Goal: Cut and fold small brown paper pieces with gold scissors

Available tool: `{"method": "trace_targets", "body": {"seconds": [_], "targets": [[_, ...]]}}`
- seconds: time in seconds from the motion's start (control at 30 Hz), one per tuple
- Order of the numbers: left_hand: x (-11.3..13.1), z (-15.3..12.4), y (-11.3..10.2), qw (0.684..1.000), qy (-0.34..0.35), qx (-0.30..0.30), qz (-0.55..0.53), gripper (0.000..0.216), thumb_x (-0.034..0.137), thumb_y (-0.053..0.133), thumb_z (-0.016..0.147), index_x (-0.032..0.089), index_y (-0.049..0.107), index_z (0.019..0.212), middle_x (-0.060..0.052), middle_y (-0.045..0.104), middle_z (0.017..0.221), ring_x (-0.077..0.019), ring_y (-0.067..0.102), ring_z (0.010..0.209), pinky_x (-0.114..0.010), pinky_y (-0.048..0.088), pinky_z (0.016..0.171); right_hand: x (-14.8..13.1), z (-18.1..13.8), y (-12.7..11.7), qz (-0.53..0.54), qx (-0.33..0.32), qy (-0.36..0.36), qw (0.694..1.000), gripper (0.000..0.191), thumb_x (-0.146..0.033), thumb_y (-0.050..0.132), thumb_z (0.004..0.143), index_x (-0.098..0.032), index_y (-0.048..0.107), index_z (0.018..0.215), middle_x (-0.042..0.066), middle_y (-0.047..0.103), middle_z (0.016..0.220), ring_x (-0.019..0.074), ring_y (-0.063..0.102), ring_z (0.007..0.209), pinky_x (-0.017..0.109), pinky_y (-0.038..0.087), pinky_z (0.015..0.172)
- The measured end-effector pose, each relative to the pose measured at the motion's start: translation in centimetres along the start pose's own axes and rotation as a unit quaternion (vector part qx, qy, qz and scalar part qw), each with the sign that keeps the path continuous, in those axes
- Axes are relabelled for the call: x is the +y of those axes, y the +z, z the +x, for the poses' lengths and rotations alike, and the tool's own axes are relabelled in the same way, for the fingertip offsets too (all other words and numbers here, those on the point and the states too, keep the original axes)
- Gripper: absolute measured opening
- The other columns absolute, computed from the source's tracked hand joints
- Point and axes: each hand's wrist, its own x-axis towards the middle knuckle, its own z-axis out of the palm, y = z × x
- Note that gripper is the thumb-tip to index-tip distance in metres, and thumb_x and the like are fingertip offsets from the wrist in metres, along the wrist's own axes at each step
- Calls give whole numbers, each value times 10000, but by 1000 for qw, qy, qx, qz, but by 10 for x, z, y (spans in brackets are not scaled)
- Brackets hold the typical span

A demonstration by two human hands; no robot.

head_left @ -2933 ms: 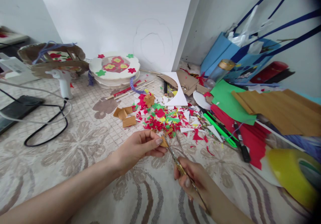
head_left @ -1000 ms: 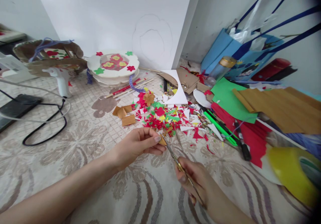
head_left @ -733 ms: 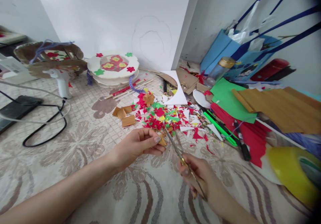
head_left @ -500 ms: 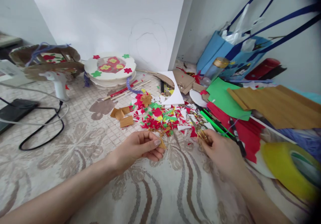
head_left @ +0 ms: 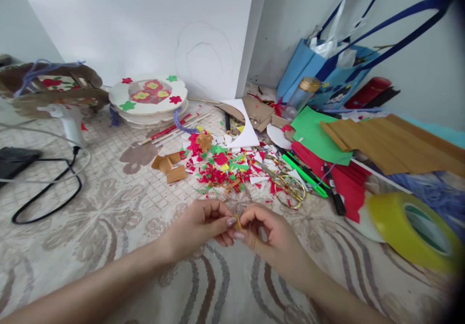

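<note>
Between both sets of fingertips is a small piece of orange-brown paper, mostly covered by the fingers. My left hand pinches it from the left, thumb on top. From the right, my right hand pinches its other side. Gold-handled scissors lie just beyond my right hand, blades toward the heap of paper scraps in red, green, white and yellow. A brown paper flower rests on that heap, and folded brown paper pieces lie to its left.
At the back left stand a white plate-like piece with paper flowers and a glue gun with its cable. On the right are yellow tape, markers, a green sheet, brown paper and a blue bag.
My right hand has put down the scissors by the scraps and moved left to the small brown paper, gripping it with my left hand. The view has shifted slightly right.
</note>
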Motion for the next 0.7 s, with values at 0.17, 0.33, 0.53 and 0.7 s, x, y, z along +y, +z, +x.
{"method": "trace_targets", "body": {"seconds": [0.17, 0.33, 0.53, 0.7], "targets": [[1, 1, 1, 999, -22, 10, -27, 348, 473, 590, 765, 125, 598, 750, -51, 683, 698, -143, 645, 622, -274, 520, 625, 8, 3, -4, -24, 17, -49, 998, 93, -195, 519, 855, -191, 530, 763, 5, 538, 750, 138, 510, 697, 243, 409, 616], [4, -3, -1, 989, -95, -67, -95, 319, 444, 589, 782, 126, 596, 762, -58, 683, 714, -140, 647, 616, -259, 511, 603, 15, 2, -8, -135, 43, -207, 968, 220, -94, 425, 869, -231, 595, 901, 51, 569, 923, 186, 524, 880, 322, 423, 764], [2, -2, 1, 995, -57, -14, -75, 278, 407, 644, 745, 142, 561, 735, -34, 683, 706, -124, 638, 617, -251, 505, 620, 10, 2, -6, 16, 69, -9, 997, 182, -328, 429, 911, -198, 556, 890, 29, 565, 776, 150, 531, 684, 251, 420, 577], [0, 0, 3, 999, -29, -3, -29, 273, 414, 629, 751, 144, 589, 751, -28, 684, 709, -132, 640, 633, -264, 515, 630, 6, 5, -3, 165, -31, 107, 980, 265, -404, 531, 852, -172, 503, 727, -36, 481, 612, 90, 432, 539, 206, 341, 500]]}}
